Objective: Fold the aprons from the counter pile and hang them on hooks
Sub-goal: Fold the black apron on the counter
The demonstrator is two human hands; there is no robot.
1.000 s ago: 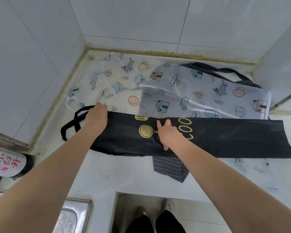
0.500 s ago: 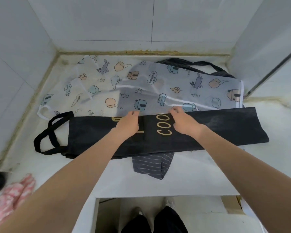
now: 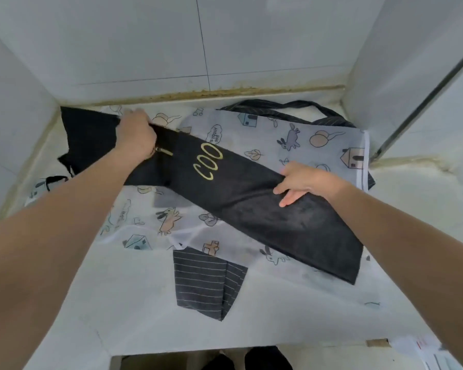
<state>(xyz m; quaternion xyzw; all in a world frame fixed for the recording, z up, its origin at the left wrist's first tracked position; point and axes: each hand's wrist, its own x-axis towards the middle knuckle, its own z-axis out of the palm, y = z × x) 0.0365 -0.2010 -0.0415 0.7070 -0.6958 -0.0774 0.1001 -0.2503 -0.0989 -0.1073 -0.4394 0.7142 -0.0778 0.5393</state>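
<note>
I see the black apron (image 3: pixel 241 198) lying as a long folded band, running from the upper left of the frame down to the lower right, on top of the printed apron (image 3: pixel 292 140) that covers the tabletop (image 3: pixel 134 311). My left hand (image 3: pixel 137 137) is closed around the band's upper edge near the left end. My right hand (image 3: pixel 305 182) pinches the same edge further along, thumb on top, fingers apparently tucked under; that underside is hidden, so I cannot confirm it. A striped apron (image 3: pixel 206 284) shows at lower centre, under the printed one.

Risks, as I judge them:
- The band is only loosely folded. Lifting with unequal tension could let the layers slide apart.
- The free lower-right end hangs unsupported and may drag the printed apron off the tabletop.
- The strap (image 3: pixel 51 180) at the left edge could snag.
</note>
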